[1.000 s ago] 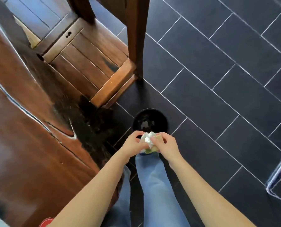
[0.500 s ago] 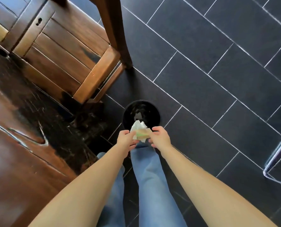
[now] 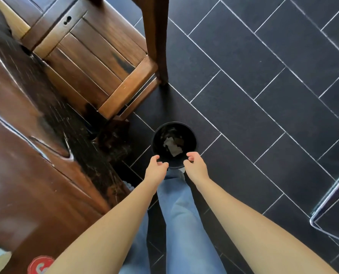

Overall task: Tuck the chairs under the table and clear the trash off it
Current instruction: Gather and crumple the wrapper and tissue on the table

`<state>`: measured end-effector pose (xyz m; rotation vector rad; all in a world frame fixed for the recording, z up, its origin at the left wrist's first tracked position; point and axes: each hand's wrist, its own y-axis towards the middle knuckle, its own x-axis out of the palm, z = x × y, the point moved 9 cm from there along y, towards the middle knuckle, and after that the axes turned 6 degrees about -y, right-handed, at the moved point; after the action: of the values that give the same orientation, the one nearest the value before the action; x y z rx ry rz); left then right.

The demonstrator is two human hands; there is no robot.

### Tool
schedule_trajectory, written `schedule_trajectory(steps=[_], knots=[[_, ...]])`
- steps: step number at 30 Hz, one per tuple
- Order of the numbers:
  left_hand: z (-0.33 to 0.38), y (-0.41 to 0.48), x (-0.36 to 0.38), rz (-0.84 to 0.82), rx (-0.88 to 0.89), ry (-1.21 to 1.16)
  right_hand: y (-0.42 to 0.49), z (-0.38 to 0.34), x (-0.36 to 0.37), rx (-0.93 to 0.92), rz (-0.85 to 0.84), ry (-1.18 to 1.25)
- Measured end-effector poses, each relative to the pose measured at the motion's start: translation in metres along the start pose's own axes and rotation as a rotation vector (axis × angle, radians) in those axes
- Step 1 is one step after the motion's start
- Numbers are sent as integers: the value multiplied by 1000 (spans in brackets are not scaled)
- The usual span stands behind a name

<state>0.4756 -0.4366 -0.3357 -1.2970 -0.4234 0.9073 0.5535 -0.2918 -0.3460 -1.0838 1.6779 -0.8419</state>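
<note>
Above a black bin [image 3: 174, 126] holding crumpled paper [image 3: 172, 146], the left hand [image 3: 156, 169] and right hand [image 3: 196, 164] hover empty, fingers loosely curled.

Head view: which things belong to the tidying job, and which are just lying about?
Job: crumpled trash, lying in the black bin; wooden chair; wooden table; left hand and right hand, both empty.
Lying about: red item at bottom left; clear-framed object at right.

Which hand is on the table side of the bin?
The left hand, the one nearest the wooden table; the right hand sits at the bin rim's other side, over the tiles.
</note>
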Motion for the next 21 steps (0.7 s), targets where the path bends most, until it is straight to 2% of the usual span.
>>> schedule_trajectory(steps=[5, 10, 16, 21], knots=[[44, -35, -37, 68, 327, 104, -30, -51, 12, -175, 52, -7], [84, -76, -116, 238, 673, 178, -83, -134, 33, -507, 130, 42], [71, -123, -227, 421, 804, 112, -153, -207, 100, -842, 71, -10], [27, -192, -321, 632, 922, -19, -207, -223, 177, -1046, -24, -165]])
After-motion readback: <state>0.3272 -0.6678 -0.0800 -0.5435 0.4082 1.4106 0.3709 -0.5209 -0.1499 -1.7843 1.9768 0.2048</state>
